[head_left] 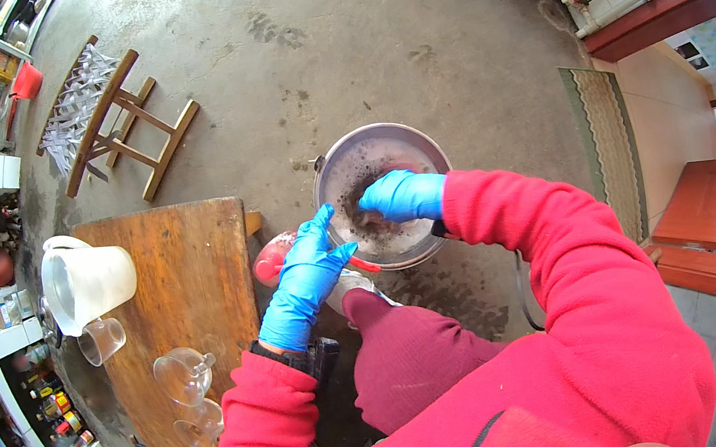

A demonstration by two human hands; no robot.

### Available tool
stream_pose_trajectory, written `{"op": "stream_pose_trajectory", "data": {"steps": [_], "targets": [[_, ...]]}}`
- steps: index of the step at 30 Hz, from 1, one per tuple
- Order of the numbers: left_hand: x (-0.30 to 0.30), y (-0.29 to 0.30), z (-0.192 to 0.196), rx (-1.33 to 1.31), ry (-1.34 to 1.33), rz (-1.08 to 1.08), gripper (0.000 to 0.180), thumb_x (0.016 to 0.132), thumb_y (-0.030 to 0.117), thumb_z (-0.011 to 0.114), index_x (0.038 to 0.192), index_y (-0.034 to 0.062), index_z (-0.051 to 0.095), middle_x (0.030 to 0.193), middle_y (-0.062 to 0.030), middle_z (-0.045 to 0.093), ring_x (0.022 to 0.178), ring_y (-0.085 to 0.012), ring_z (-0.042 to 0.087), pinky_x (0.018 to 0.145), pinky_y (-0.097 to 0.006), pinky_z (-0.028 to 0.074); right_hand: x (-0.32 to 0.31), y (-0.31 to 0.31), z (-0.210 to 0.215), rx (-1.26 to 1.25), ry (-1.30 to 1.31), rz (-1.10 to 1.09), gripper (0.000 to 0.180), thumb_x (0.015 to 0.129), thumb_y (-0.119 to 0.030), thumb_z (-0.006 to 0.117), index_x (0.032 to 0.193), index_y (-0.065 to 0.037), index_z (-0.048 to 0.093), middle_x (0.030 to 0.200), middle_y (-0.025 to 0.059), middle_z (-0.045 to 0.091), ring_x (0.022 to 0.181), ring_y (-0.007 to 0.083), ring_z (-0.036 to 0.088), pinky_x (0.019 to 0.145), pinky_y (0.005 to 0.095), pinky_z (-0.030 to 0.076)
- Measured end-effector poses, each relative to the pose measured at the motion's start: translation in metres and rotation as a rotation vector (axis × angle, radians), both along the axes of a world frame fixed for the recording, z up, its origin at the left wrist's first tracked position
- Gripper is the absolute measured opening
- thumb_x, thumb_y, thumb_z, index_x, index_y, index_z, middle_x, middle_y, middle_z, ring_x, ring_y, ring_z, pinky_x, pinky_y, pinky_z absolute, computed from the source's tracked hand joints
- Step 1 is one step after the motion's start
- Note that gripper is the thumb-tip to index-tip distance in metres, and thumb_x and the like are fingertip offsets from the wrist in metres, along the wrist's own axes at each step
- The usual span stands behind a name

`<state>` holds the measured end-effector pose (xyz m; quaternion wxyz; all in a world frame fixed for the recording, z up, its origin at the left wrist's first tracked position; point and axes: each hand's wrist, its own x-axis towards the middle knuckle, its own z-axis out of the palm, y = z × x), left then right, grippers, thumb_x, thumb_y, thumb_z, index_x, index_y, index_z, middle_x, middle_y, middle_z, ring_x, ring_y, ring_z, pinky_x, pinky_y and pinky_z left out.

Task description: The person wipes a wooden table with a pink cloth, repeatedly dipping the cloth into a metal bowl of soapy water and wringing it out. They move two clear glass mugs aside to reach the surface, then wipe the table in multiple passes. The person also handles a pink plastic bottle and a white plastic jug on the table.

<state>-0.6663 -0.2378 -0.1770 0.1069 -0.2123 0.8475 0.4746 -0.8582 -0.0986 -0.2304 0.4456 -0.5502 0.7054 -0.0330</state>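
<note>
A round metal basin [335, 243] stands on the floor in front of me, with greyish, foamy-looking contents speckled with dark bits. My right hand [400, 196], in a blue glove, reaches into it. Its fingers curl down onto a dark clump [363, 213]; whether they grip part of it or something else is hidden. My left hand [306, 277], also blue-gloved, hovers by the basin's left rim with thumb and fingers apart. Beneath it lies a red, partly see-through plastic object [269, 261], with a red handle-like end showing past the thumb; the hand covers its middle.
At left, a wooden table [199, 275] carries a white pitcher [89, 282], a clear cup [103, 341] and two clear glass vessels [185, 376]. A folding stool [116, 121] lies beyond. Shelves with bottles line the left wall. A patterned mat [608, 149] lies at right.
</note>
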Motion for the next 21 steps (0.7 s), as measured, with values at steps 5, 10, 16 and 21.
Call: {"op": "stream_pose_trajectory", "data": {"steps": [5,10,16,21], "targets": [[-0.018,0.014,-0.011,0.207,0.102,-0.101,0.119,0.069,0.014,0.087,0.156,0.0111,0.006,0.155,-0.0159,0.03,0.134,-0.028,0.043,0.108,-0.038,0.04,0.005,0.034,0.073,-0.46,-0.211,-0.266,0.029,0.085,-0.01,0.066,0.114,-0.009,0.064,0.104,0.0108,0.068,0.095,0.0289,0.066,0.086,0.0383,0.052],[-0.043,0.03,-0.015,0.443,0.275,-0.108,0.113,0.071,0.014,0.086,0.156,0.0119,0.012,0.15,-0.0138,0.038,0.134,-0.0253,0.04,0.113,-0.038,0.033,0.007,0.053,0.103,-0.707,-0.389,-0.408,0.039,0.082,-0.006,0.07,0.119,-0.008,0.061,0.122,0.0105,0.061,0.117,0.0267,0.054,0.103,0.0371,0.041],[-0.056,0.029,0.007,0.777,0.342,0.136,0.057,0.093,0.004,0.055,0.148,0.0099,0.039,0.137,-0.0106,0.054,0.122,-0.0199,0.052,0.106,-0.032,0.04,0.007,0.064,0.097,-0.633,-1.116,-0.919,0.059,0.086,-0.016,0.068,0.14,-0.009,0.046,0.141,0.009,0.048,0.132,0.0245,0.046,0.111,0.0368,0.035],[-0.057,0.048,0.026,0.279,0.391,-0.184,0.086,0.079,0.008,0.076,0.152,0.0107,0.03,0.144,-0.0174,0.041,0.132,-0.0291,0.043,0.111,-0.037,0.035,0.031,0.06,0.08,-0.521,-1.895,-1.202,0.055,0.096,-0.034,0.06,0.142,-0.009,0.043,0.139,0.0089,0.051,0.127,0.0214,0.051,0.101,0.0374,0.047]]}}
